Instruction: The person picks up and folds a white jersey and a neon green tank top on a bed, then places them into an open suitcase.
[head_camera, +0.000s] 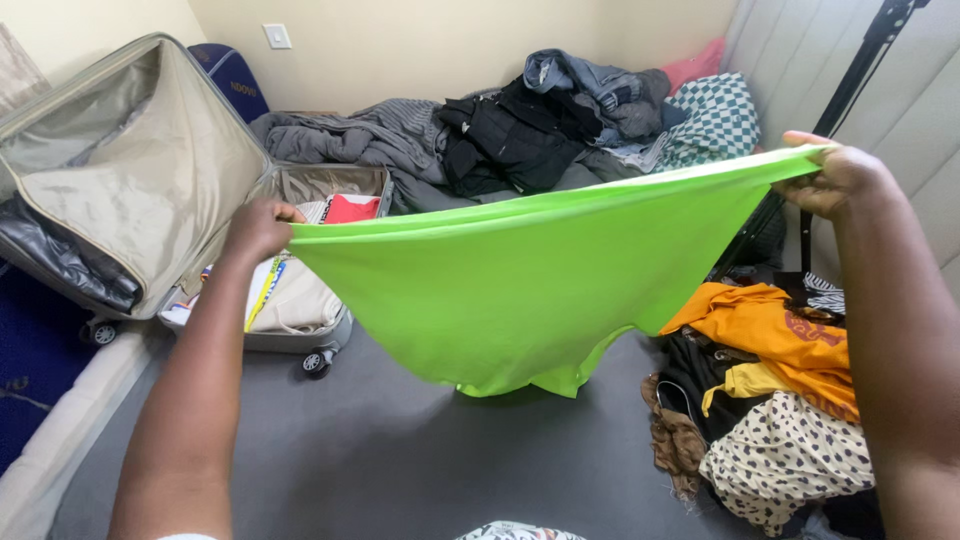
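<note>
Between our left hand (258, 228) and right hand (832, 178), both pinching its corners, the lime-green garment (520, 290) stretches sideways (right end higher)

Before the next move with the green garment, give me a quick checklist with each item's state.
1. Left hand grips the green garment: ok.
2. Right hand grips its other end: ok.
3. Top edge stretched flat between the hands: ok.
4. Lower edge hanging free of the grey surface: cannot tell.
5. Suitcase open: ok.
6. Free room left in the suitcase: cannot tell.
</note>
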